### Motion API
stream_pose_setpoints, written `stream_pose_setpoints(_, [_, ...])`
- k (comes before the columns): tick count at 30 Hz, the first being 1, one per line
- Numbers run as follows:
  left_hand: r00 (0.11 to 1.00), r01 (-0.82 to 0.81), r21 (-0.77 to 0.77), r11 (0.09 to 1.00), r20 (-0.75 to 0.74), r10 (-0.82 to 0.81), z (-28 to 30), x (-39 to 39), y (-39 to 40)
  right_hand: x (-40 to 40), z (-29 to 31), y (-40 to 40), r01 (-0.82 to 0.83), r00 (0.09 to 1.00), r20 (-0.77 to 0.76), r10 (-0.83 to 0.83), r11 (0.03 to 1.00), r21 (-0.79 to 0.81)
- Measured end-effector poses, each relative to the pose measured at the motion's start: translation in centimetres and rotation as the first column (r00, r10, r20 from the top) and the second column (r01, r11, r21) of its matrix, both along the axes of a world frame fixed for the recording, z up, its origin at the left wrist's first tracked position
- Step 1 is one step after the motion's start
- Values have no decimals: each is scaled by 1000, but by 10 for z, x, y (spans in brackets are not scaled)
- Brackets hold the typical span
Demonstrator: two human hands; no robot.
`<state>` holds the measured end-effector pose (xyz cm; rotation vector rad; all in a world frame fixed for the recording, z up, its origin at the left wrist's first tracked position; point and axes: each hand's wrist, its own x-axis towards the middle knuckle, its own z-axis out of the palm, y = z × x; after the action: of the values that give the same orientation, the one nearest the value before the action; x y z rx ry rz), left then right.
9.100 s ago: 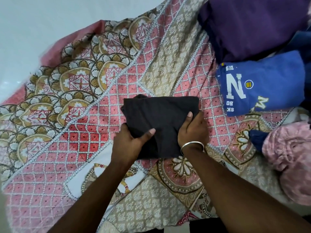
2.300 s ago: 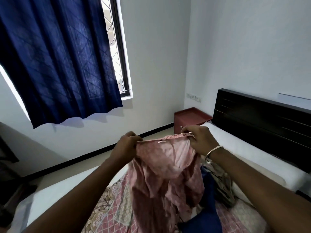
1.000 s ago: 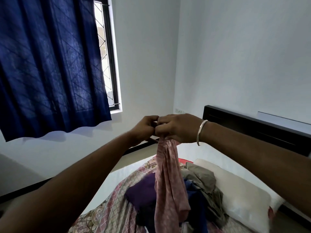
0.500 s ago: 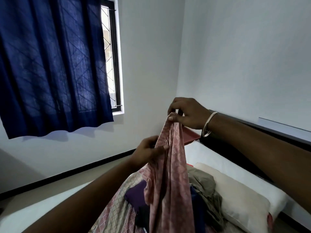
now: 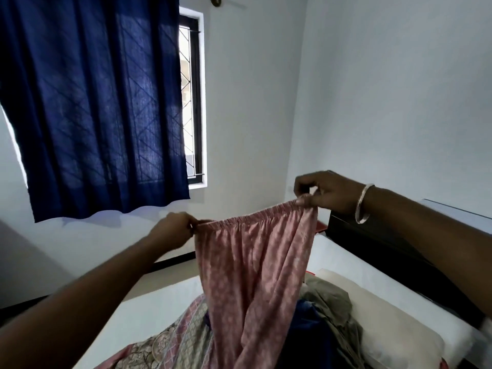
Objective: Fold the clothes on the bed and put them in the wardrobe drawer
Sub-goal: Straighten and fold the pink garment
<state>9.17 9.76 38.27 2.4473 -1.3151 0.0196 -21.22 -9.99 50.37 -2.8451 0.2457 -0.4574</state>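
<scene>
Spread apart now, the left hand point(image 5: 174, 230) at nine o'clock and right hand point(image 5: 328, 191) at three each pinch the pink patterned elastic-waisted garment point(image 5: 253, 267).

Below you, the bed point(image 5: 346, 265) has a white mattress and a dark headboard point(image 5: 394, 251). On it lie a patterned bedspread point(image 5: 170, 344), a white pillow point(image 5: 394, 331), and a heap of clothes: an olive garment point(image 5: 332, 302) and a dark blue one point(image 5: 306, 323).
</scene>
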Motion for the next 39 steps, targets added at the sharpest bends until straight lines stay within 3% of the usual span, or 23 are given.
stream_pose_setpoints(2, [993, -79, 17, 997, -81, 80, 25, 0, 1, 5, -8, 7, 34, 990, -135, -53, 990, -138])
stream_pose_setpoints(4, [950, -140, -16, 990, -285, 130, 47, -6, -3, 12, -15, 15, 41, 982, -171, -84, 970, -240])
stream_pose_setpoints(7, [719, -291, -116, 949, -681, 137, 68, -17, -15, 21, -18, 28, 26, 995, -83, -59, 935, -353])
stream_pose_setpoints(10, [611, -172, -12, 985, -786, 97, 80, -35, -27, 28, -14, 51, -3, 1000, 23, 15, 898, -440])
stream_pose_setpoints(13, [573, -182, -50, 982, -817, 64, 82, -45, -43, 31, -12, 70, -20, 998, 49, 50, 875, -485])
stream_pose_setpoints(16, [533, -198, -42, 979, -843, 71, 81, -46, -53, 29, -8, 68, 83, 996, 26, -81, 859, -506])
stream_pose_setpoints(19, [500, -123, -33, 992, -865, 33, 82, -44, -50, 21, -12, 52, 184, 973, -51, -224, 891, -415])
stream_pose_setpoints(21, [528, -12, -52, 999, -848, -38, 85, -50, -44, 18, -20, 42, 204, 961, -109, -252, 920, -336])
stream_pose_setpoints(25, [601, 263, 48, 964, -790, -125, 94, -67, -35, 20, -33, 31, 160, 985, -19, -173, 940, -301])
stream_pose_setpoints(30, [672, 426, 154, 891, -713, -198, 102, -84, -31, 23, -34, 32, 22, 996, 89, -5, 981, -195])
stream_pose_setpoints(34, [650, 581, 228, 781, -708, -276, 102, -92, -28, 29, -34, 41, -134, 982, 107, 153, 977, -164])
stream_pose_setpoints(39, [648, 664, 267, 698, -671, -360, 101, -97, -22, 36, -32, 56, -162, 979, 102, 175, 978, -130])
